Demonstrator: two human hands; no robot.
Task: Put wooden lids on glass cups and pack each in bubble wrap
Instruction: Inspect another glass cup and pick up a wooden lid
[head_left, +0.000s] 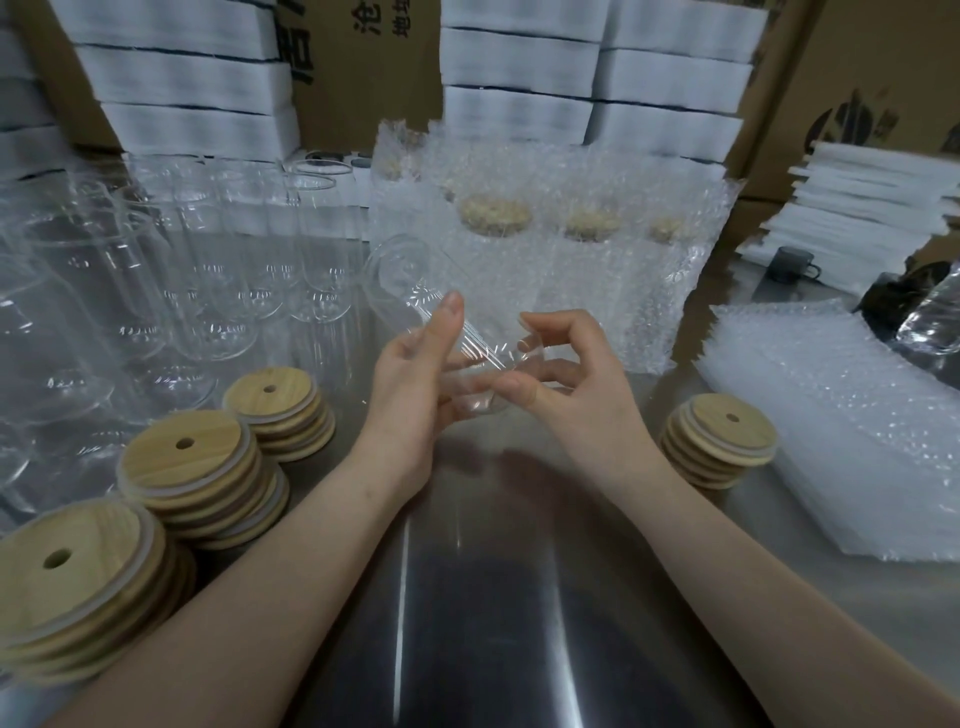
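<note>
A clear glass cup lies tilted in the air above the steel table, its mouth pointing away to the upper left and its base toward me. My left hand holds its side, fingers along the wall. My right hand pinches the base with thumb and curled fingers. Stacks of round wooden lids with a centre hole stand left of my left arm, and a smaller lid stack sits to the right. Flat bubble wrap bags are piled at the right.
Many bare glass cups crowd the left back of the steel table. Behind my hands stand several cups packed in bubble wrap with lids on. White foam stacks and cardboard boxes line the back.
</note>
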